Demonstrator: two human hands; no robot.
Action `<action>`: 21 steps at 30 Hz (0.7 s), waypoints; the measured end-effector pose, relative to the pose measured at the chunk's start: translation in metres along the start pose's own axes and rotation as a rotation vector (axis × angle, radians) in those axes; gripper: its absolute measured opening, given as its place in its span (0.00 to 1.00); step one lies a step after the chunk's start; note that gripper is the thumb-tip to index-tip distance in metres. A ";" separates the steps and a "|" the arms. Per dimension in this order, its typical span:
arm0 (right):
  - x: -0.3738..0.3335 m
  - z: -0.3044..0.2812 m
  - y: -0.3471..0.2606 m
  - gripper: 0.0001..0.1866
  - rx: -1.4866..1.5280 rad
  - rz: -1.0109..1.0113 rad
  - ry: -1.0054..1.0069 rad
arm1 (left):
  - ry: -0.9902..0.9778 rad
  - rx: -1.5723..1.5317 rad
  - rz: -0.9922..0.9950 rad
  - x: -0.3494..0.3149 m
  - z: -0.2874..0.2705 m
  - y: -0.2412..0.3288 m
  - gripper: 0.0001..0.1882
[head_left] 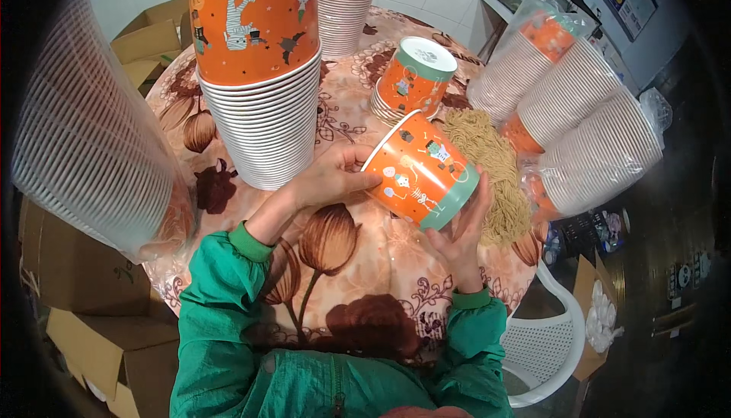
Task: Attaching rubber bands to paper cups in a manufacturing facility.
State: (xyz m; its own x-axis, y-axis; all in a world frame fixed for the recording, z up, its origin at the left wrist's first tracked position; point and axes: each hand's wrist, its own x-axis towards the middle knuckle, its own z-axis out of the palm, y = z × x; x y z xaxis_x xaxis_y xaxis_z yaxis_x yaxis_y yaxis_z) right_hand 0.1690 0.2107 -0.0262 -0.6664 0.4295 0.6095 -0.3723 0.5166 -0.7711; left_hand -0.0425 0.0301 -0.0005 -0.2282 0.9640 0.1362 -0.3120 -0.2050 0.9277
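An orange paper bucket (422, 170) with a green base band and cartoon figures is held tilted between both hands, its white rim toward the upper left. My left hand (331, 176) grips the rim side, fingers partly hidden behind it. Around the base end curls my right hand (461, 231), its thumb under the green band. Just beyond stands a short stack of upside-down paper buckets (415, 79). Tan yarn or string (495, 178) lies in a bundle right of the held bucket. To the left rises a tall stack of nested upside-down buckets (259, 106).
Plastic-wrapped bucket stacks stand at the left (91, 129) and lean at the right (586, 151). Another tall stack (346, 7) is at the back. A flowered cloth covers the round table (381, 266). Cardboard boxes (114, 342) sit lower left; a white plastic chair (544, 334) is lower right.
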 end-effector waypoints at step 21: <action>0.006 0.008 0.008 0.59 -0.367 -0.070 -0.154 | 0.151 -0.149 0.194 0.003 0.005 0.005 0.13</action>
State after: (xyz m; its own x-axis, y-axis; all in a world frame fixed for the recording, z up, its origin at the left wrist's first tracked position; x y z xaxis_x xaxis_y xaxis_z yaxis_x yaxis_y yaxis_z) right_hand 0.1567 0.2115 -0.0298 -0.7472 0.2820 0.6018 -0.1836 0.7826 -0.5948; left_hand -0.0397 0.0327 0.0064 -0.4281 0.8707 0.2421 -0.3787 -0.4161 0.8267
